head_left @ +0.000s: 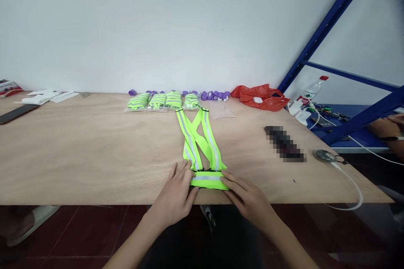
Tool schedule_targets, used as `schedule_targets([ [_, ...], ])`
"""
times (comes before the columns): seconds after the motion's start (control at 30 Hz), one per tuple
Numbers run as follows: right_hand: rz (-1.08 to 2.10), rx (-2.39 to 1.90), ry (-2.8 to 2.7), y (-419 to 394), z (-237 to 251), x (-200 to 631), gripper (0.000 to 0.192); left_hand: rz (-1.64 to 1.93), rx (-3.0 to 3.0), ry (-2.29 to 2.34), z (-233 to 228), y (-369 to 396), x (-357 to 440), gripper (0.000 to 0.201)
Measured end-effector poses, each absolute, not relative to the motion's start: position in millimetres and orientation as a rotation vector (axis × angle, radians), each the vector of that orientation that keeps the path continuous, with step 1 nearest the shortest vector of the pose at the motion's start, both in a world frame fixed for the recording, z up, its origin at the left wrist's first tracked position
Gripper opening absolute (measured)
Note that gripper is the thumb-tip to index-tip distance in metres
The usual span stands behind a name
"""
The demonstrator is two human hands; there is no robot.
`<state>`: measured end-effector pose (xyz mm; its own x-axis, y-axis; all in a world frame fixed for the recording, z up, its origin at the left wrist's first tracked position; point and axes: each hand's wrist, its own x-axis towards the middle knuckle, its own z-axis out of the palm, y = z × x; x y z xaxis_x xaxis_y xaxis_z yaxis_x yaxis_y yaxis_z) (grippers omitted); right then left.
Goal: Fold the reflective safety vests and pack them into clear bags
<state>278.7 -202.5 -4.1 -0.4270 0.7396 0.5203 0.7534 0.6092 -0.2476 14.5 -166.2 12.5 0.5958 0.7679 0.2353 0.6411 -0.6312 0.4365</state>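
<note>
A neon-yellow reflective vest [206, 146] made of elastic straps with silver stripes lies on the wooden table. Its two shoulder straps stretch away from me and cross, while the waist band lies folded across the near end. My left hand [176, 189] holds the left end of this band, thumb at the lower edge and fingers on top. At the right end, my right hand [244, 191] grips the band with its fingers over the edge. Beyond the vest sit several clear bags of folded reflective vests [173, 100]. A flat clear plastic bag [221, 111] lies right of them.
Several purple rolled bands [215, 96] line the wall beside a red plastic bag [260, 96]. On the right are a blurred dark object [285, 143], a round device [325, 156] with a white cable, a bottle [312, 90] and a blue metal frame [328, 12]. Another person's hand [388, 128] is at far right.
</note>
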Motion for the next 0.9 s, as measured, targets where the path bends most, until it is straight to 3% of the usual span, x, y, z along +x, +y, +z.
schedule_targets([
  [0.23,-0.103,-1.285,-2.154,-226,-11,301,0.039,0.558,2.643,1.043,14,-164,46,0.042],
  [0.47,-0.124,-1.313,-2.236,-230,-7,295,0.045,0.546,2.679,1.100,4,-166,40,0.042],
  [0.9,-0.096,-1.084,-2.297,-218,-4,274,0.040,0.831,2.714,1.051,-4,-190,7,0.051],
])
